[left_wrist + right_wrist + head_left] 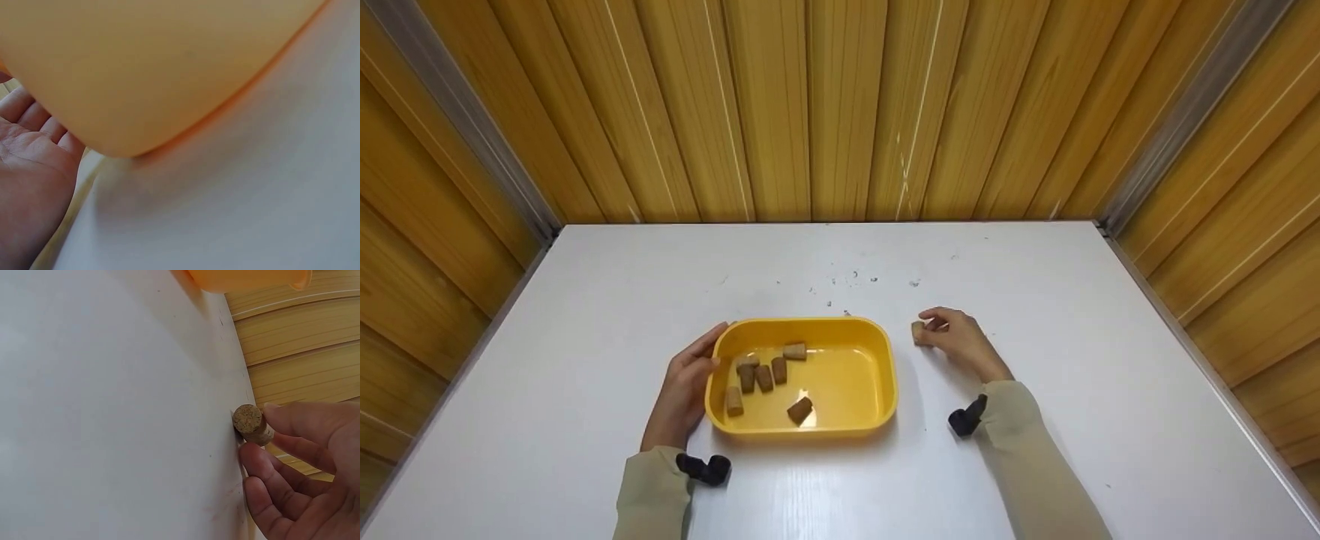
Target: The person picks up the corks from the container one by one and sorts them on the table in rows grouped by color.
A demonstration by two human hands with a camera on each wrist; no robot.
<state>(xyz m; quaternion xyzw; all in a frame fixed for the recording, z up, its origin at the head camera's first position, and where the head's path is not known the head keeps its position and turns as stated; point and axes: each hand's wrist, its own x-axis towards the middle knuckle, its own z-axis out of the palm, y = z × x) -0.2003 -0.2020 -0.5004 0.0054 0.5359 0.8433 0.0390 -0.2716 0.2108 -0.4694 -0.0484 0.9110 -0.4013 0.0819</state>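
A yellow plastic tray (840, 433) with rounded corners stands on the white table, several tapered cork stoppers lying in it, mostly at its left. My left hand (688, 386) holds the tray's left wall, thumb over the rim and fingers along the outside. In the left wrist view the hand (34, 163) shows beside the tray's outer wall (157, 73). To the right of the tray, my right hand (964, 345) pinches a light cork stopper (917, 333) low over the table. The right wrist view shows that cork (248, 419) between thumb and fingers (306, 419).
Small dark crumbs (855, 275) are scattered on the white table (1035, 285) behind the tray. Wood-patterned panels (840, 112) rise at the back and both sides. Each sleeve cuff carries a small black camera (967, 416).
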